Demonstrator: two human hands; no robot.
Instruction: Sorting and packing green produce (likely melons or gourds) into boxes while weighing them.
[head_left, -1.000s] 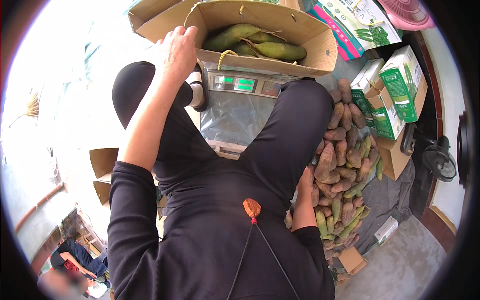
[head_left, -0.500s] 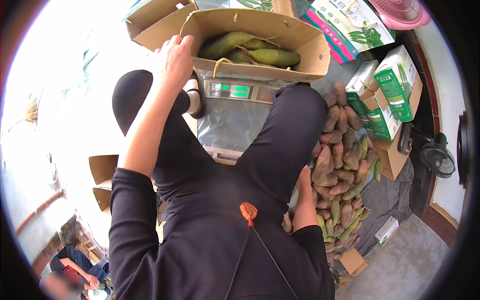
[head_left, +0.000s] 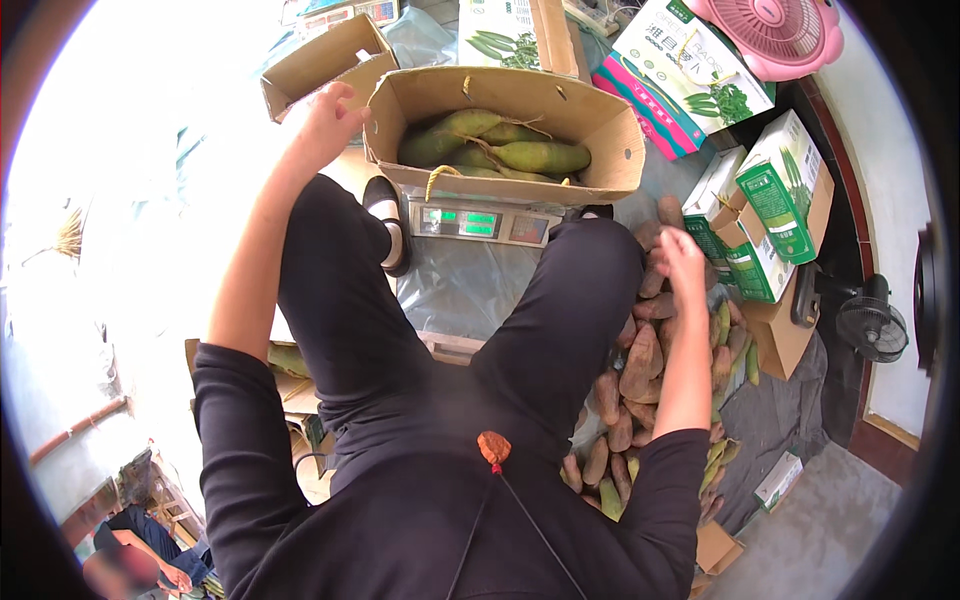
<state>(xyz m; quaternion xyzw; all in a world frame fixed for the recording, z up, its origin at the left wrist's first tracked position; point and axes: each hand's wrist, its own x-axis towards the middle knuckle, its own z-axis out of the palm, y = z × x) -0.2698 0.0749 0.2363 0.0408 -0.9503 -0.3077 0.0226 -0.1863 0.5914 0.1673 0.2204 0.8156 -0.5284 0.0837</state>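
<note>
A cardboard box (head_left: 500, 188) with yellow rope handles holds several green radishes (head_left: 540, 157) with thin root tails. It rests on a digital scale (head_left: 478, 225) whose display is lit green. My left hand (head_left: 325, 127) hovers just off the box's left end, thumb apart from loosely bent fingers, with nothing in it. To the right, my right hand (head_left: 682, 262) is over the upper part of a pile of brown, elongated roots (head_left: 640, 360), with green radishes mixed in. Its fingers are loosely bent and a little apart; no object shows in them.
Another cardboard box (head_left: 325, 65) stands beyond my left hand. White-and-green cartons (head_left: 785, 190) and a pink fan (head_left: 770, 35) are at the right, with a black fan (head_left: 872, 325) by the wall. Another person (head_left: 150, 550) sits at the lower left. My knees flank the scale.
My left hand has let go of the box's left rim and moved slightly left. My right hand has moved up along the pile, from beside my thigh to past my knee.
</note>
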